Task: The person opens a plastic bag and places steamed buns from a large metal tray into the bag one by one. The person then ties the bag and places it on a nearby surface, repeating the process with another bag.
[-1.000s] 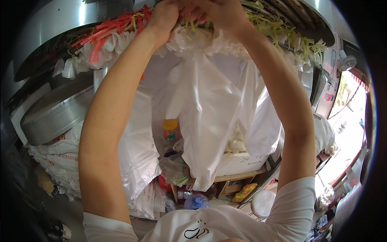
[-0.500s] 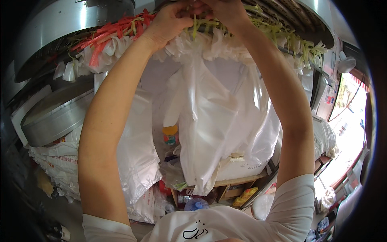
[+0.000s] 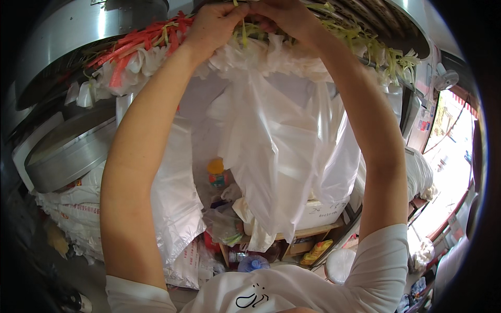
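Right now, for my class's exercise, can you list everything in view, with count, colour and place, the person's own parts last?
White plastic bags: several, white, hanging mid-view
Red ties: many, red, upper left
Green ties: many, yellow-green, along the top
Round pan: one, silver, left
Jar: one, orange lid, behind the bags
Box: one, white, behind the bags
Blue-topped bottle: one, bottom centre
Packet: one, yellow, lower right
Round object: one, white, lower right
Edge clutter: uncountable, mixed
White shirt: one, bottom
Left hand: one, bare, at the ties
Right hand: one, bare, beside it
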The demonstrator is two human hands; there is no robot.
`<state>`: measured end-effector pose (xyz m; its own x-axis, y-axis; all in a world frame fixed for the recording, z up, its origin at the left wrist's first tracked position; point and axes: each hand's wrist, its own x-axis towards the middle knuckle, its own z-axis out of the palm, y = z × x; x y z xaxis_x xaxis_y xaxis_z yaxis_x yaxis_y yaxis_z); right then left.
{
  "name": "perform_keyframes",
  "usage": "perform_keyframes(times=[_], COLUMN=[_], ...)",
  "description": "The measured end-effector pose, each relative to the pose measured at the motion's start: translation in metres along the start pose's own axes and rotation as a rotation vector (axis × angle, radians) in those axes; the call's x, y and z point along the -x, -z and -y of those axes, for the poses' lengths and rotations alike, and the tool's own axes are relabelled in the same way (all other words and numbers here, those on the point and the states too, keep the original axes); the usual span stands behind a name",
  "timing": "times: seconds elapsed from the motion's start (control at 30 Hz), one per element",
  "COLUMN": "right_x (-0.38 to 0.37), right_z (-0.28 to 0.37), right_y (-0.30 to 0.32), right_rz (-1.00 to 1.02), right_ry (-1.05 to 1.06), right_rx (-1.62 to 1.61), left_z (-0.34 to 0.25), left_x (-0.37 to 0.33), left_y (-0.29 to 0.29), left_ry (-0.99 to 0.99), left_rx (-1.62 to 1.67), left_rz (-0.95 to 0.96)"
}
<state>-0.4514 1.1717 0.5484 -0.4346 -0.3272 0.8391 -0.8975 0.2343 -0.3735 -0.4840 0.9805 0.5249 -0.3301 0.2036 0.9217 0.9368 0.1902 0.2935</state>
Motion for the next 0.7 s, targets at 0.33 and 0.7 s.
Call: perform_keyframes(times=[0.33, 0.7], right_x=[0.029, 0.032], right_z=[-0.022, -0.031], right_y=[0.006, -0.012], right_rz=[-0.188, -0.166], right_ry=[0.096, 0.234], right_rx=[0.192, 0.121], left_z=[-0.033, -0.018], left_x=[-0.001, 0.01], left_y=[-0.004, -0.004], left_ry=[0.337, -0.662], left_rx=[0.236, -0.685], left_rz=[0.041, -0.226])
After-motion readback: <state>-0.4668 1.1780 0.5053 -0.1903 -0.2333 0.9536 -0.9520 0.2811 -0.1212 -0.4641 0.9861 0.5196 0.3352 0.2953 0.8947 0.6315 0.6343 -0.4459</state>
